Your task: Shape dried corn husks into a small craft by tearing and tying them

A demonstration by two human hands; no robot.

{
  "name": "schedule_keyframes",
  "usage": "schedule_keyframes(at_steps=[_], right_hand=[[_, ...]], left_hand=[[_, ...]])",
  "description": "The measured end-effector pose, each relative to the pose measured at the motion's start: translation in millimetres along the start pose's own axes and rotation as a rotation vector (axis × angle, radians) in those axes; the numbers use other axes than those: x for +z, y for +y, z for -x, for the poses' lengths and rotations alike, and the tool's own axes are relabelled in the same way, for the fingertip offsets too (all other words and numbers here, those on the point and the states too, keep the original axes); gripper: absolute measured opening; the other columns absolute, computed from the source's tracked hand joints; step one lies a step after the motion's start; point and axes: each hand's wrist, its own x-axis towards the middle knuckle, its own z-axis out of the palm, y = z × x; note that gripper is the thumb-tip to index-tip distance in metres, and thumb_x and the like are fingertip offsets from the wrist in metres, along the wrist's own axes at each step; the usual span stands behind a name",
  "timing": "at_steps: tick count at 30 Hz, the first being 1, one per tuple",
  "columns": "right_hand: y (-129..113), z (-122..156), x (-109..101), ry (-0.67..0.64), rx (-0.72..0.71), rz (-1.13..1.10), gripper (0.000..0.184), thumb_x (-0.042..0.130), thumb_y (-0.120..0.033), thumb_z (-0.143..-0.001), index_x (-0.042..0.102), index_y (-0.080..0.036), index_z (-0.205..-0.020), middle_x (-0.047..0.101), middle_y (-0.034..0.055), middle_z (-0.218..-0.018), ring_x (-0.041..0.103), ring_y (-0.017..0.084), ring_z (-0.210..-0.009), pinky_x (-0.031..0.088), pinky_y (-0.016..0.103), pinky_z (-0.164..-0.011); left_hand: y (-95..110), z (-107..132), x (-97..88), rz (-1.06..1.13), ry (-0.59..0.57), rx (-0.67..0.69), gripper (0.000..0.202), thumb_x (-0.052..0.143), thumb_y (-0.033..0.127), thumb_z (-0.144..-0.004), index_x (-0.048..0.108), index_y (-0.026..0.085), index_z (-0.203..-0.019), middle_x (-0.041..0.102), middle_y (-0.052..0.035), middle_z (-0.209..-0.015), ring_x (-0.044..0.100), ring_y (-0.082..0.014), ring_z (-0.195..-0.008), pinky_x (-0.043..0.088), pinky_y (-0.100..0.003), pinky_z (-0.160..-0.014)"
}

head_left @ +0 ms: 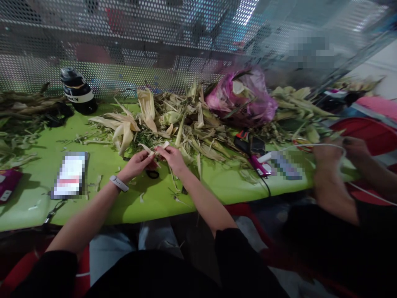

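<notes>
Both hands meet over the green table, in front of a heap of dry corn husks (204, 136). A pale strip of corn husk (161, 147) runs between them. My left hand (139, 162), with a light wristband below it, has its fingers closed on the strip's left part. Closed on the same strip from the other side is my right hand (172, 158). Under the hands lies a dark ring-shaped item (152, 174), perhaps a scissors handle. Just behind them are a pale spread husk (124, 131) and some thin green shreds.
A dark bottle (80, 93) stands at back left, with a phone (70, 174) nearer the front edge. A pink plastic bag (242, 99) sits behind the heap. At right, a co-worker's hands (328, 153) are beside a white cable and another phone (287, 165). Perforated metal panels (124, 49) rise behind.
</notes>
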Motion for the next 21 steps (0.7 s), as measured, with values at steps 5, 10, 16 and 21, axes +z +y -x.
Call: schedule_keyframes(at_steps=[5,10,16,21], right_hand=[[3.9,0.3,0.6,0.003,-0.062,0.094,0.038,0.071,-0.057,-0.072,0.069,-0.019,-0.075,0.055,-0.0026,-0.06,0.045,0.011,-0.053,0.037,0.025,-0.052],[6.7,-0.3,5.3,-0.048,0.0,0.009,0.038,0.073,-0.057,-0.069,0.067,-0.019,-0.069,0.058,-0.0015,-0.058,0.045,0.011,-0.05,0.037,0.026,-0.049],[6.0,-2.0,6.8,0.018,0.065,-0.109,0.037,0.077,-0.053,-0.062,0.066,-0.019,-0.067,0.057,-0.0021,-0.055,0.045,0.01,-0.049,0.037,0.026,-0.049],[9.6,-6.5,3.8,0.071,0.108,-0.164,0.043,0.079,-0.057,-0.057,0.064,-0.018,-0.068,0.056,-0.0031,-0.054,0.045,0.009,-0.047,0.036,0.025,-0.048]], left_hand=[[3.9,2.5,0.8,0.013,0.069,0.047,0.037,0.066,0.051,-0.082,0.064,0.016,-0.093,0.053,0.003,-0.063,0.042,-0.0077,-0.054,0.033,-0.019,-0.049],[-0.5,-0.3,-0.6,-0.073,0.068,0.091,0.04,0.067,0.054,-0.079,0.07,0.015,-0.088,0.065,-0.0039,-0.08,0.054,-0.0146,-0.077,0.043,-0.023,-0.066],[-2.1,0.3,-3.5,-0.164,0.077,0.081,0.042,0.064,0.055,-0.081,0.069,0.014,-0.083,0.065,-0.0034,-0.08,0.053,-0.0134,-0.072,0.042,-0.024,-0.067],[-0.2,2.1,1.1,-0.243,0.097,0.084,0.046,0.062,0.059,-0.081,0.067,0.013,-0.079,0.058,-0.0007,-0.069,0.048,-0.0121,-0.064,0.038,-0.024,-0.061]])
